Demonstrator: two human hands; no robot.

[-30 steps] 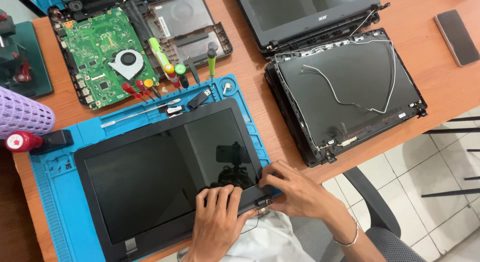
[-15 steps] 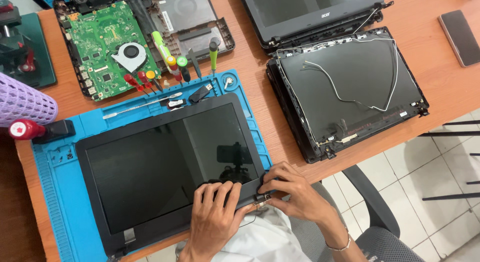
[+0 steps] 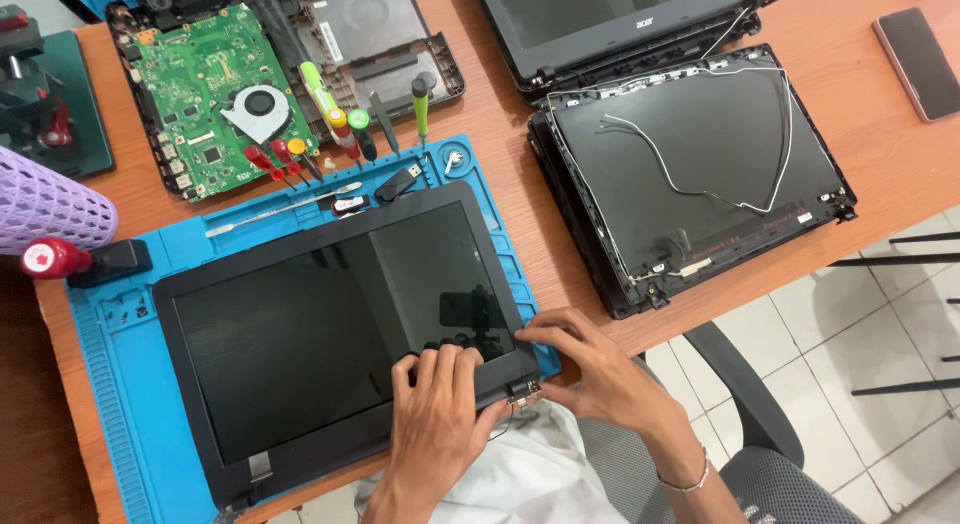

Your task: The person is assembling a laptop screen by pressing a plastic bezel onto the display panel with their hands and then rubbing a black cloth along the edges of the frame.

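I see my left hand point(image 3: 440, 424) pressed flat, fingers spread, on the lower bezel of the black rectangular laptop screen panel point(image 3: 330, 324), which lies on the blue silicone work mat point(image 3: 120, 334) at the tabletop's near edge. My right hand point(image 3: 590, 369) pinches the panel's near right corner (beside its metal hinge point(image 3: 522, 390)).

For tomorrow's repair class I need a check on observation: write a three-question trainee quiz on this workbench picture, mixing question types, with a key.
1. True or false: the left hand lies flat on the laptop screen panel.
2. The panel lies on: A a blue work mat; B bare wood; C a green board.
3. Fill in: the right hand touches the panel's near right ____.

Key: 1 true; 2 A; 3 corner, at the hinge.
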